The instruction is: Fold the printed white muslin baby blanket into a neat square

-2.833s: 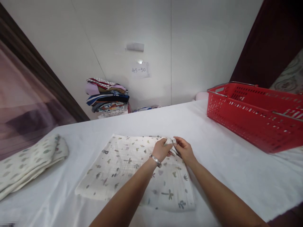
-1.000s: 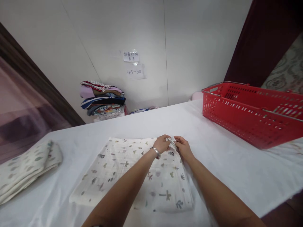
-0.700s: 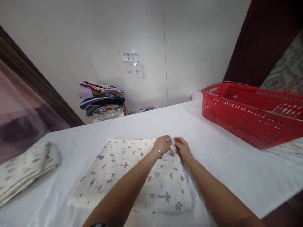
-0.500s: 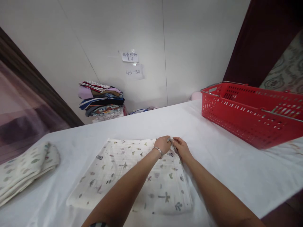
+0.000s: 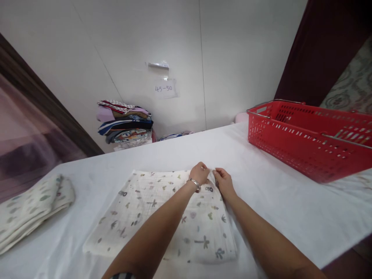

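Note:
A white muslin cloth (image 5: pixel 162 201) printed with small plants and animals lies folded into a broad rectangle on the table. At its far right corner, my right hand (image 5: pixel 224 182) pinches the edge between thumb and fingers. Just to the left, my left hand (image 5: pixel 200 174), with a silver bracelet at the wrist, has its fingers closed at the same far edge, where the fabric is bunched up a little. My left forearm covers part of the cloth's middle and near side.
A red perforated basket (image 5: pixel 290 147) with metal handles stands on the right of the white-covered table (image 5: pixel 276 217). Another folded printed cloth (image 5: pixel 35 209) lies at the left edge. Stacked clothes (image 5: pixel 126 122) sit beyond the table, against the wall.
My left hand has shifted slightly up, its fingers slightly apart from my right hand's. The upper paper note on the wall has curled over. The cloth lies nearly as before.

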`<state>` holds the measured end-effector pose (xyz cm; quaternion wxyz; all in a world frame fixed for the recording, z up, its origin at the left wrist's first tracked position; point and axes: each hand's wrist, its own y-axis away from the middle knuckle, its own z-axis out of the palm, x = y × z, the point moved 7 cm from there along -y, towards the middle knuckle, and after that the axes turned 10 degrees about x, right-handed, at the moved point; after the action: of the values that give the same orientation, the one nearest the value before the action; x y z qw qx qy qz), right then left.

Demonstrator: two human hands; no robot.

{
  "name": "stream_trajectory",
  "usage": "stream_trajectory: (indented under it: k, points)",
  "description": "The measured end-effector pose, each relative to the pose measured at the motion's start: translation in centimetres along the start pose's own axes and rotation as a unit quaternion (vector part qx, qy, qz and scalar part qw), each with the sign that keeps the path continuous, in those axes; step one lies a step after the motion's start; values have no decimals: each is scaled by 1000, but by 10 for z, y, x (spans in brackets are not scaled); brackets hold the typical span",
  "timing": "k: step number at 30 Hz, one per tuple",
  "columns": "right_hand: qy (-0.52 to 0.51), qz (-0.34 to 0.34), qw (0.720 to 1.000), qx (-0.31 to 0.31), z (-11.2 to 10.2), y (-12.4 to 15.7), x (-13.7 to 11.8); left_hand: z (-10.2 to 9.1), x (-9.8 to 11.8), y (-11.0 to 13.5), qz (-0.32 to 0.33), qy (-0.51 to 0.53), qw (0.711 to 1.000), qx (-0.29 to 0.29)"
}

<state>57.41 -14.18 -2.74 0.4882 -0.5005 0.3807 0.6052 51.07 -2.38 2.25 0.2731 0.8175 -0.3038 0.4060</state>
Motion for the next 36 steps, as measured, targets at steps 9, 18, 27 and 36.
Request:
stream_trajectory:
  k: [9,18,27,36]
  points:
    - [34,-1,999,19,-7,-3,-2,10,2,4,34,38,990,-128]
    - [26,-5,1000,6,-5,-1,-2,-1,2,-9,125,-102,986,-37]
    - [21,-7,1000,-8,-6,-2,0,3,8,-3,229,-111,967,6]
    - [-11,4,999,-37,-1,0,-1,4,12,-3,242,-185,952,36]
